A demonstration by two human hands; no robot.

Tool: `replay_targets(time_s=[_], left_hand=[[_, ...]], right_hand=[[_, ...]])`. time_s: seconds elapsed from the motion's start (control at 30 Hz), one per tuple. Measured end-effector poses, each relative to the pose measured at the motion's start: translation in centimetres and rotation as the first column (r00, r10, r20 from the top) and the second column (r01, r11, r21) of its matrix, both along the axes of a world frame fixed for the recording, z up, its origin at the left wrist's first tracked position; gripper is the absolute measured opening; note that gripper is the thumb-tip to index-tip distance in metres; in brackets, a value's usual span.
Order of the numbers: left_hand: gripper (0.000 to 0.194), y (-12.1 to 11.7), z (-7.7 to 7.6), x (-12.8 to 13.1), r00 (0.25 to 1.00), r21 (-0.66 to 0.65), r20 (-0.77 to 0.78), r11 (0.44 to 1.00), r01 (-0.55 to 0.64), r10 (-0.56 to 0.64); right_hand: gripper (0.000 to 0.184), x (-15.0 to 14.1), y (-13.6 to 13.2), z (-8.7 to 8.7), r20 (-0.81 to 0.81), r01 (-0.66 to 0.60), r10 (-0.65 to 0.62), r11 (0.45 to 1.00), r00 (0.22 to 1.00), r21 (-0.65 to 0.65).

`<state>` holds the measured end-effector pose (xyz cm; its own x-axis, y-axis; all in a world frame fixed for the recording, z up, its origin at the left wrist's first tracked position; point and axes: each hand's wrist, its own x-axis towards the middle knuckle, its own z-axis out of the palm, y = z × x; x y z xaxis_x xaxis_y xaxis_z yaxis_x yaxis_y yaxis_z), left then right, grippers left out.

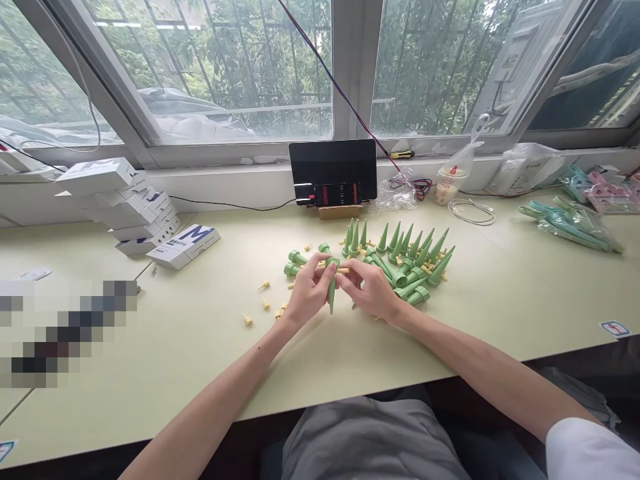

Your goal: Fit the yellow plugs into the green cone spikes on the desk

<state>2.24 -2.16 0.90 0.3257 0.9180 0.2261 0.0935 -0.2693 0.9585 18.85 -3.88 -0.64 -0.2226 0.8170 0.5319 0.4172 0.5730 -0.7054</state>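
Note:
My left hand [311, 287] grips a green plastic spike [332, 297], its tapered tip pointing down toward me and its ribbed cap end at the top. From the right, my right hand [371, 288] pinches a small yellow nozzle [343, 270] against the side of that spike. Beyond my right hand, several green spikes stand point-up [413, 241], and more lie in a heap [419, 293], some with yellow nozzles on them. Loose yellow nozzles [247, 320] are scattered left of my hands. A few green caps [291, 269] show just behind my left hand.
A black tablet [333, 163] with a lit phone [338, 194] before it leans at the window. White boxes [125, 203] are stacked at left, one box [184, 246] lying alone. To the right are a bagged cup [450, 183], a coiled white cable [471, 212] and plastic-wrapped items [573, 223].

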Motion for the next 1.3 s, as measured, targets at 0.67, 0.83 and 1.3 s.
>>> replay_targets(time_s=[0.67, 0.83, 1.3], left_hand=[[0.042, -0.1, 0.4, 0.1, 0.988, -0.116, 0.123, 0.988, 0.103, -0.089], [0.041, -0.1, 0.4, 0.2, 0.99, -0.101, 0.126, 0.992, 0.078, -0.065], [0.038, -0.2, 0.3, 0.2, 0.988, -0.101, 0.143, 0.992, 0.069, -0.054]], right_hand=[[0.009, -0.1, -0.2, -0.2, 0.006, -0.051, 0.051, 0.996, 0.999, 0.073], [0.008, -0.1, -0.2, -0.1, 0.0, -0.054, 0.054, 0.995, 0.999, 0.082], [0.008, -0.2, -0.1, -0.3, -0.005, -0.06, 0.061, 0.993, 0.998, 0.097]])
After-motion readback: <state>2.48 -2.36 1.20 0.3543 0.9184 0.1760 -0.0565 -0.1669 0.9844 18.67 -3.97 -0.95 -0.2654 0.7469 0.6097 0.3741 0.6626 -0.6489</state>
